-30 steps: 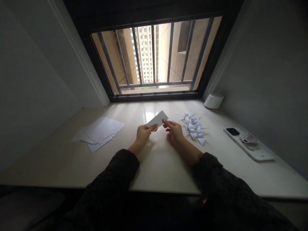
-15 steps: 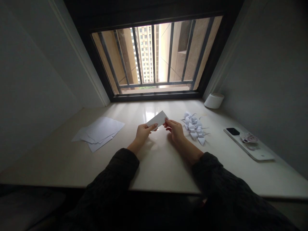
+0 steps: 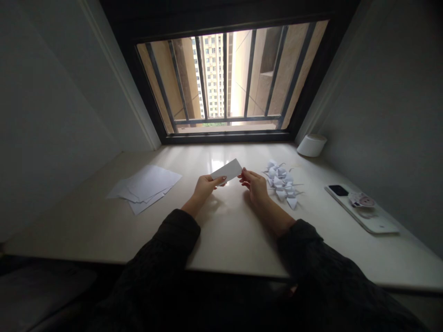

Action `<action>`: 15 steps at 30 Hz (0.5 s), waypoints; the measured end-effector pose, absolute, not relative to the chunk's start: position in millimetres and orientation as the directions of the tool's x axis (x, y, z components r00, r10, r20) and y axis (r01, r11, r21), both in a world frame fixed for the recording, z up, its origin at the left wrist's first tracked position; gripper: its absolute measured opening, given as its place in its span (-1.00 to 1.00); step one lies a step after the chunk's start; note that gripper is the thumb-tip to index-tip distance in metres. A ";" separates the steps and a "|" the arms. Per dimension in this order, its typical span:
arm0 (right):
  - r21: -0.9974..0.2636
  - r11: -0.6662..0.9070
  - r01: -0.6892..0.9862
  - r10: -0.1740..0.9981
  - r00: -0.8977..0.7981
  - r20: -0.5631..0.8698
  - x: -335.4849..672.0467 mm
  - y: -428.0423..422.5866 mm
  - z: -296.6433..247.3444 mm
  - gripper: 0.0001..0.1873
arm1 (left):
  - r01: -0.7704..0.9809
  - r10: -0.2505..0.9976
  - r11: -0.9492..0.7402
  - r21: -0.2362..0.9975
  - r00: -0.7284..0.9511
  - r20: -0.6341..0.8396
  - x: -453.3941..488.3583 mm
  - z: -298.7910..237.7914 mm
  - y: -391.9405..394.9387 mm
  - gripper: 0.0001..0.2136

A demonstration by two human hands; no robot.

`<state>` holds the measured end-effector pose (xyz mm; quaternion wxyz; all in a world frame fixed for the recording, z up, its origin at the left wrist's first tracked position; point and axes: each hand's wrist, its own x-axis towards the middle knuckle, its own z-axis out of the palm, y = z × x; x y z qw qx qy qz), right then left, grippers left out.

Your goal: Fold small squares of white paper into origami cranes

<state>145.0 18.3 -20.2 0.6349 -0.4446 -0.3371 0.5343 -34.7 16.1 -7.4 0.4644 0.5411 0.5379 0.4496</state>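
Observation:
A small folded white paper (image 3: 227, 170) is held just above the pale desk (image 3: 228, 230) in front of the window. My left hand (image 3: 205, 187) pinches its near left end with thumb on top. My right hand (image 3: 255, 184) pinches its right end with the fingertips. Both forearms are in dark sleeves.
A loose stack of white sheets (image 3: 145, 186) lies at the left. A pile of several folded paper cranes (image 3: 282, 182) sits right of my hands. A white phone (image 3: 360, 210) with a round charm lies at the right; a white round container (image 3: 311, 145) stands in the back right corner. A barred window (image 3: 228, 80) is behind.
My right fingers have slid along to the paper's right end. The view has shifted slightly; the paper stays held between both hands.

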 end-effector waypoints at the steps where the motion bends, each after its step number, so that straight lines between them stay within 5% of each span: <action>1: -0.922 0.033 -0.387 0.976 0.212 -0.054 147.0 19.2 -19.5 -0.69 | 0.169 1.000 0.011 0.986 0.015 -0.014 -36.8 -6.6 16.4 -0.56; 5: -0.937 0.135 -0.322 0.964 0.262 0.049 152.6 23.0 -17.0 -0.60 | 0.200 0.999 -0.041 0.979 0.022 0.037 -44.0 -3.9 18.2 -0.63; 9: -0.988 0.129 -0.089 0.990 0.069 0.123 147.9 21.7 -17.3 -0.50 | 0.226 0.990 -0.121 0.967 0.095 0.102 -45.4 -4.9 18.6 -0.70; 15: -0.974 0.203 0.104 0.979 -0.047 0.199 145.5 16.4 -21.4 -0.58 | 0.330 0.993 -0.110 0.938 -0.012 0.121 -45.7 -1.7 14.8 -0.76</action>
